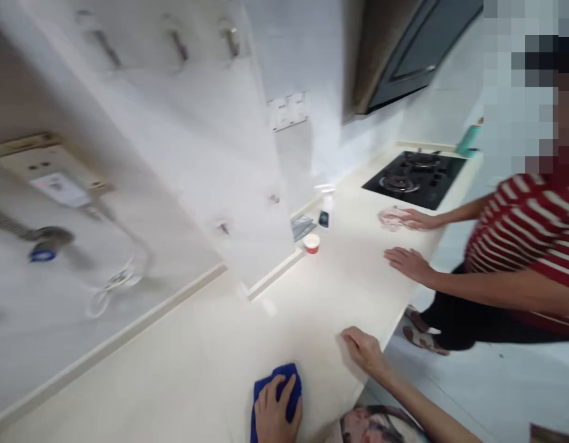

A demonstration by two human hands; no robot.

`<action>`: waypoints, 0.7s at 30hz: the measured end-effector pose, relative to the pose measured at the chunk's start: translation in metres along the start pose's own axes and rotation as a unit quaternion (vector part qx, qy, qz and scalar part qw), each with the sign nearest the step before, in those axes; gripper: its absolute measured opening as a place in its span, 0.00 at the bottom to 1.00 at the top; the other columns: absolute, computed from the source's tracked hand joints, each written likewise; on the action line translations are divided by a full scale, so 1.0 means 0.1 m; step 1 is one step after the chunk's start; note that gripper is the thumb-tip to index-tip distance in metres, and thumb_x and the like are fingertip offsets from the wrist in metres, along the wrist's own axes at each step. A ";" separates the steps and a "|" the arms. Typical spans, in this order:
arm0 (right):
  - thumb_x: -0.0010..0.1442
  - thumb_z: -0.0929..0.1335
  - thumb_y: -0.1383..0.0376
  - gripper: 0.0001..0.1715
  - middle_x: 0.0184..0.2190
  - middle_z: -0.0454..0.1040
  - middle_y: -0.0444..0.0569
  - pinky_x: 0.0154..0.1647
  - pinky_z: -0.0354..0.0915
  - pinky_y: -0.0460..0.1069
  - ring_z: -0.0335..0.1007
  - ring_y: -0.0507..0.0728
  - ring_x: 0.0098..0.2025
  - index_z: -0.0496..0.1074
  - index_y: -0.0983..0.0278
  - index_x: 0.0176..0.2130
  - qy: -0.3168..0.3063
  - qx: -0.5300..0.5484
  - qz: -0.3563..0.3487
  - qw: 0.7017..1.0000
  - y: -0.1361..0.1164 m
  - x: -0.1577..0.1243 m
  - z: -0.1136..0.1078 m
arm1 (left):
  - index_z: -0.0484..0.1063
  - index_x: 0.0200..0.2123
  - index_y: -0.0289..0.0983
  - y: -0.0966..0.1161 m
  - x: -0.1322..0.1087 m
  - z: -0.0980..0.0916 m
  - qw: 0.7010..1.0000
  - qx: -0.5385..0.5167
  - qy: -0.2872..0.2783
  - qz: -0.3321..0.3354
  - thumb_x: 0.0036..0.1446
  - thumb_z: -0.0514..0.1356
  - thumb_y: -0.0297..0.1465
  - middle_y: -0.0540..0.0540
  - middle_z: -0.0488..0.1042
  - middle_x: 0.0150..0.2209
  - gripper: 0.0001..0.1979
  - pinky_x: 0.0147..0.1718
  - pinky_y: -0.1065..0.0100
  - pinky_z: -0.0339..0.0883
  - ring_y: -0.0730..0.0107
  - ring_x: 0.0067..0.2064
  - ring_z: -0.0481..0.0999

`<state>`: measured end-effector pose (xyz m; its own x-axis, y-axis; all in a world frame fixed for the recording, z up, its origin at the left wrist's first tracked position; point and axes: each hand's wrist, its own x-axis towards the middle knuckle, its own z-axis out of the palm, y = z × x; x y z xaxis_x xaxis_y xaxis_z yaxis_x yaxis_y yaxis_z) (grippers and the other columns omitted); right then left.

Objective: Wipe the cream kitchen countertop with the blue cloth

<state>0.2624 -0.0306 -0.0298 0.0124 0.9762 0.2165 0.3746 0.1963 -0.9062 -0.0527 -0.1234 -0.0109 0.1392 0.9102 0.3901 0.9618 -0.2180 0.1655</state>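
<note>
The blue microfibre cloth (278, 394) is gripped right now by the left hand (273, 412), fingers curled over it, and it is being pressed onto the cream countertop (210, 363) at the bottom of the head view. The right hand (365, 351) is held wide open, palm down, fingers slightly spread, at the counter's front edge, with nothing in it. Farther along, a co-worker in a red-and-white striped top (524, 246) is seen at the counter: one hand (416, 220) is laid on a crumpled pale cloth (390, 218), and the other hand (409, 264) is set flat on the counter. Against the wall, a white spray bottle (326, 209) is stood just beside a grey packet (303, 226), and a small red-and-white tub (311, 243) is placed just in front of them. Beyond, a black gas hob (414, 178) is set into the counter, beneath a dark range hood (404, 55).
</note>
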 end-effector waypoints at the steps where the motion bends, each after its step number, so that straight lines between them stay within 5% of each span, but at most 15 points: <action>1: 0.63 0.65 0.63 0.10 0.34 0.79 0.46 0.40 0.70 0.51 0.76 0.58 0.36 0.76 0.57 0.39 -0.001 -0.037 -0.018 0.999 0.05 -0.01 0.01 | 0.72 0.59 0.60 -0.05 -0.09 -0.05 1.000 0.000 -0.010 -0.006 0.56 0.62 0.30 0.45 0.78 0.53 0.28 0.45 0.55 0.77 0.55 0.52 0.77; 5: 0.66 0.61 0.66 0.14 0.36 0.80 0.45 0.38 0.71 0.48 0.78 0.56 0.36 0.74 0.58 0.43 0.005 -0.185 -0.097 0.978 0.15 -0.04 0.01 | 0.75 0.56 0.57 -0.38 -0.27 -0.23 0.996 0.004 -0.018 -0.082 0.58 0.63 0.33 0.45 0.79 0.52 0.23 0.48 0.56 0.76 0.57 0.52 0.77; 8: 0.67 0.60 0.67 0.14 0.38 0.80 0.45 0.36 0.70 0.47 0.78 0.54 0.34 0.74 0.59 0.43 0.008 -0.244 -0.119 0.962 0.12 -0.07 -0.01 | 0.78 0.54 0.53 -0.68 -0.16 -0.32 0.988 0.011 0.008 -0.153 0.60 0.63 0.37 0.43 0.79 0.50 0.18 0.47 0.56 0.74 0.57 0.50 0.77; 15: 0.69 0.59 0.64 0.15 0.39 0.81 0.46 0.37 0.72 0.47 0.79 0.54 0.34 0.74 0.59 0.42 0.012 -0.296 -0.122 0.947 0.03 -0.09 0.00 | 0.80 0.52 0.48 -1.40 0.63 -0.33 0.938 0.043 0.017 -0.344 0.61 0.59 0.41 0.41 0.77 0.52 0.18 0.49 0.53 0.67 0.53 0.49 0.73; 21: 0.69 0.60 0.62 0.15 0.39 0.82 0.46 0.37 0.74 0.46 0.81 0.55 0.36 0.75 0.58 0.42 0.012 -0.284 -0.116 0.952 -0.01 -0.07 0.00 | 0.77 0.55 0.43 -2.02 1.48 -0.19 0.900 0.067 0.042 -0.428 0.63 0.54 0.44 0.38 0.73 0.56 0.23 0.50 0.47 0.62 0.45 0.53 0.68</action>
<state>0.2619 -0.0372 -0.0307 -0.1128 0.9086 0.4021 0.8102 0.3183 -0.4922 -0.2307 0.0489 0.0309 -0.6799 0.6935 0.2384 0.7283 0.6007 0.3297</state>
